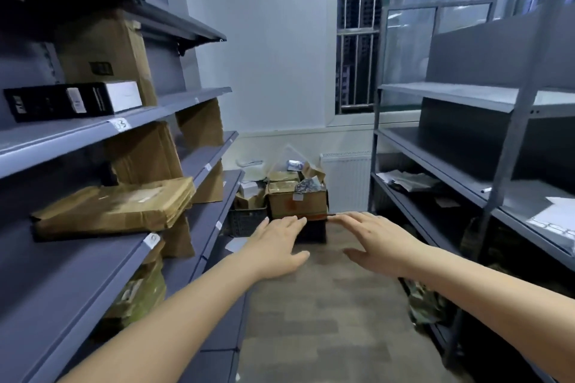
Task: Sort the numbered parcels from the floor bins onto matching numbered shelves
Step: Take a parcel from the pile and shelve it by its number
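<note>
so your left hand (275, 244) and your right hand (381, 242) are both stretched out ahead of you, palms down, fingers straight and spread a little, neither one holding anything. the parcels (295, 193) you are sorting sit at about 12 o'clock from your hands, at the far end of the aisle: brown boxes and small packets heaped in dark floor bins (245, 221) against the back wall, below the barred window (357, 47) and just beside a white radiator (345, 180). your fingertips overlap the front of that heap in the view, but whether they touch it you cannot tell. at 9 o'clock runs the grey shelf unit (93, 134) with white number tags (121, 124) on its front edges; the digits are too blurred to read. on it lie a long black box with a white end (74, 101), and one level down a flat brown padded parcel (115, 208), with cardboard boxes (102, 50) standing behind them. at 3 o'clock stands a second grey rack (466, 96), with loose papers (557, 211) and a crumpled packet (410, 180) on its lower levels. under your arms lies the wood-pattern floor (311, 320).
</note>
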Available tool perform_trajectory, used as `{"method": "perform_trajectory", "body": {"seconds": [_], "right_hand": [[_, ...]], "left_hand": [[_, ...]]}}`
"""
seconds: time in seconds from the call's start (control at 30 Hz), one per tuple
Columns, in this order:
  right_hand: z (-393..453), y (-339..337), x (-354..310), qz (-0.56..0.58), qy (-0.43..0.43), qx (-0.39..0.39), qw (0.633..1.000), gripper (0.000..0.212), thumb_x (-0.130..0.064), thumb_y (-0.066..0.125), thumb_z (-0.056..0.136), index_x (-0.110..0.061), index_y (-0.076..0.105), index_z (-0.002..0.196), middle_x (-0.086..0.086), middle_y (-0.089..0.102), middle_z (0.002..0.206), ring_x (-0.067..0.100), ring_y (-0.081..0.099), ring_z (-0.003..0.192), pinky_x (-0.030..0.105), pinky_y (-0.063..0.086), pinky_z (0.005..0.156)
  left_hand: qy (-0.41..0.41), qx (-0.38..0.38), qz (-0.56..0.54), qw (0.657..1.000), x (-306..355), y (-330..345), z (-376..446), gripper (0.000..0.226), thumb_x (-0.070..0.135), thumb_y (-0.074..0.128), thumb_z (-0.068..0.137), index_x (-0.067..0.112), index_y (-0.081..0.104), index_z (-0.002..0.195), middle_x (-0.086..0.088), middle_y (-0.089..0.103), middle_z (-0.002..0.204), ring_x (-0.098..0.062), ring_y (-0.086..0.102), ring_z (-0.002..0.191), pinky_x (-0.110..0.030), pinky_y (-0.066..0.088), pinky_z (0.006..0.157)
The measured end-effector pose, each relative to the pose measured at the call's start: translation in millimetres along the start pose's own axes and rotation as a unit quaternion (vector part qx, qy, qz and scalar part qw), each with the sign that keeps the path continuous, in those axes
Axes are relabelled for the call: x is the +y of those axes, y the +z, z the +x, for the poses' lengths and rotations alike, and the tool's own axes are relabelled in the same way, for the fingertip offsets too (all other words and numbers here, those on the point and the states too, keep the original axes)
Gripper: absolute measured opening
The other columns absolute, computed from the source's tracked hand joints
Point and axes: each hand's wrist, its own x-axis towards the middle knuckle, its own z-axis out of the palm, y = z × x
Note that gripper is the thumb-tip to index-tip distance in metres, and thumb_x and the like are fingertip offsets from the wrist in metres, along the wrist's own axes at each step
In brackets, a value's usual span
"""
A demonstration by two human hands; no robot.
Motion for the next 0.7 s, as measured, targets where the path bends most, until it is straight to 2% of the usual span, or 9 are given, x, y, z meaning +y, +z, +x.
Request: {"method": "perform_trajectory", "body": {"seconds": [0.2,0.4,0.7], "right_hand": [[95.8,32.7,61.8,0.009,0.037,-0.012,0.999,0.066,-0.037,0.056,0.093,-0.029,0.025,0.151,-0.007,0.034,0.153,0.016,0.037,0.136,0.03,0.034,0.107],[200.1,74.4,142.8,0.022,0.032,-0.016,0.999,0.064,-0.034,0.055,0.093,-0.029,0.026,0.151,-0.007,0.035,0.152,0.018,0.039,0.134,0.03,0.034,0.106],[378.8,107.8,276.8,0.051,0.015,-0.04,0.998,0.059,-0.034,0.051,0.095,-0.032,0.028,0.148,-0.008,0.036,0.151,0.016,0.039,0.134,0.03,0.035,0.106]], "left_hand": [[0.029,-0.017,0.01,0.999,-56.9,8.5,110.8,0.071,0.047,0.042,0.098,0.024,0.009,0.156,0.003,0.014,0.161,-0.012,0.011,0.148,-0.037,0.001,0.122],[0.033,-0.011,0.014,0.999,-107.8,21.9,234.2,0.072,0.046,0.044,0.097,0.02,0.011,0.156,0.001,0.016,0.161,-0.012,0.012,0.148,-0.038,0.004,0.122],[-0.014,-0.011,-0.002,1.0,-177.5,19.2,425.7,0.073,0.045,0.045,0.096,0.019,0.012,0.155,0.0,0.018,0.161,-0.015,0.015,0.147,-0.039,0.007,0.122]]}}
